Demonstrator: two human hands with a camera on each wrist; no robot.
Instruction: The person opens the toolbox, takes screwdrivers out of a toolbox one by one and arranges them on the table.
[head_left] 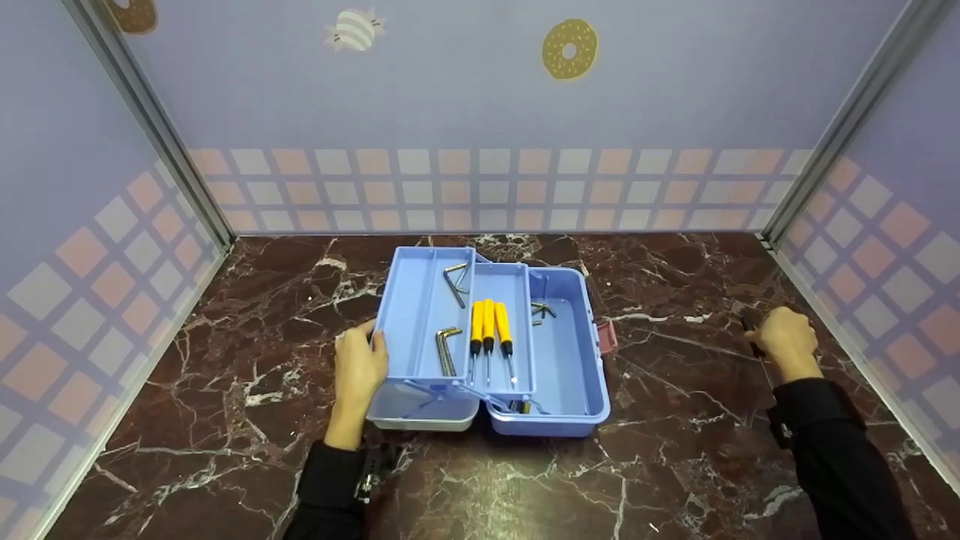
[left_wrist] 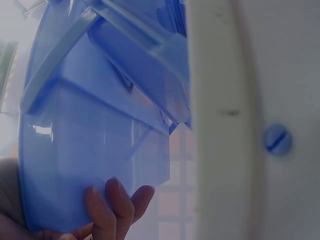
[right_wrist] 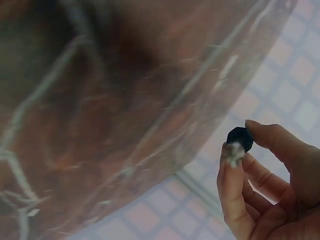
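Note:
A blue toolbox (head_left: pixel 592 405) stands unfolded on the marbled tabletop, its trays stepped out to the left. My left hand (head_left: pixel 360 367) grips the outer left wall of the top tray (head_left: pixel 401 300); in the left wrist view its fingers (left_wrist: pixel 117 202) curl against the blue plastic. Hex keys (head_left: pixel 445 352) lie in that tray. Three yellow-handled screwdrivers (head_left: pixel 489 326) lie side by side in the middle tray (head_left: pixel 499 279). Far to the right of the box, my right hand (head_left: pixel 784 341) pinches a dark-handled screwdriver (right_wrist: pixel 240 139), which the right wrist view shows end-on, its metal shaft blurred.
Small hex keys (head_left: pixel 544 309) lie in the toolbox's deep base, and a pink latch (head_left: pixel 606 337) sticks out on its right side. Walls with printed checks (head_left: pixel 495 180) enclose the tabletop (head_left: pixel 675 465) at the back and both sides.

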